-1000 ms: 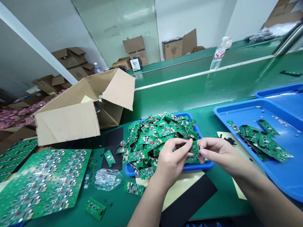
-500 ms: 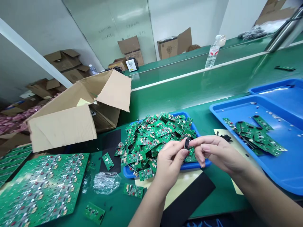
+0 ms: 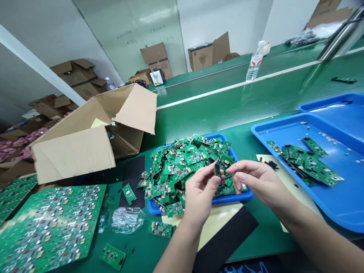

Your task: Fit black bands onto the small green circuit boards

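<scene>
My left hand (image 3: 201,189) pinches a small green circuit board (image 3: 217,169) on edge between thumb and fingers, above the heap of boards. Just right of it is my right hand (image 3: 251,180), its fingers loosely bent and apart, with nothing visible in them. The right fingertips are close to the held board; I cannot tell whether they touch it. Beneath both hands, a blue tray (image 3: 153,207) is piled high with small circuit boards (image 3: 178,163). Small black pieces (image 3: 270,163) lie on cream paper (image 3: 295,191) beside my right hand.
At right, another blue tray (image 3: 345,207) carries several boards (image 3: 308,159). Large board panels (image 3: 54,223) lie at left, near crumpled clear plastic (image 3: 127,220). An open cardboard box (image 3: 74,151) stands behind them. A black sheet (image 3: 227,239) lies in front; a water bottle (image 3: 254,64) stands farther back.
My left hand has shifted slightly left with the board, which is turned to show more of its green side. My right fingertips have come away from the black piece on it.
</scene>
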A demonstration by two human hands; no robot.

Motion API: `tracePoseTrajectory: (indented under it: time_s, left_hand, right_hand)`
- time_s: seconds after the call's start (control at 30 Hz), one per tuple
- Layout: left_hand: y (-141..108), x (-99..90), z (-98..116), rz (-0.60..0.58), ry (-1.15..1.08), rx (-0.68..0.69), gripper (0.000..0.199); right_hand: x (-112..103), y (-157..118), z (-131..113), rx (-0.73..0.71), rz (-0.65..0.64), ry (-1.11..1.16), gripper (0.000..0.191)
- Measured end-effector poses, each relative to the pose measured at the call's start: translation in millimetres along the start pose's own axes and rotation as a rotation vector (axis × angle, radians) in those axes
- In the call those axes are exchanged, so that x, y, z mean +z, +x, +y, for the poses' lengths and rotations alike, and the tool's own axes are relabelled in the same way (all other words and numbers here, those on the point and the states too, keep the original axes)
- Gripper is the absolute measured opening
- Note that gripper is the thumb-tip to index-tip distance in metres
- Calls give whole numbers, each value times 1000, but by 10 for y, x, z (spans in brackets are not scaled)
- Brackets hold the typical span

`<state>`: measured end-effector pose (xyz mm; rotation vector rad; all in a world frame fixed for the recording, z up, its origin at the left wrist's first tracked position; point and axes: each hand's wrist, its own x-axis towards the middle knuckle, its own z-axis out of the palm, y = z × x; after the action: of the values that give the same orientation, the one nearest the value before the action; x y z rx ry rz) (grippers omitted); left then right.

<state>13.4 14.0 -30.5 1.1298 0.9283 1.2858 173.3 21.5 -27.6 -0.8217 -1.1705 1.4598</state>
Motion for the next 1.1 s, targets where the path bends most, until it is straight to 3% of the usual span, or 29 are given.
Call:
tracePoseTrajectory:
  time_s: [0.13,0.33,0.6,0.7,0.8,0.97,1.1]
  left_hand:
    - [-15,38,-19,-63,61,61,33]
    - [-35,50,-33,-78,99,45,31]
    - [-58,57,5,-93,153,-37,29]
    - [-42,65,25,-95,52,-114,32]
    - [-24,64,51,-90,-114,-292,43]
    - [-30,67,57,-121,-242,-489,54]
    - [-38,98,16,-144,-287,-518,51]
  right_hand:
    - [37,-28,-6,-60,88,-145,21]
    - [51,-45,-14,-93,105,-304,18]
    - [54,-43,-3,-468,167,-761,13]
    - [10,-18,34,-617,227,-948,15]
    - [-59,28,67,-687,280,-1011,10]
    - [-109,86,96,-808,80,-891,17]
    - [-104,96,151,-904,83,-886,18]
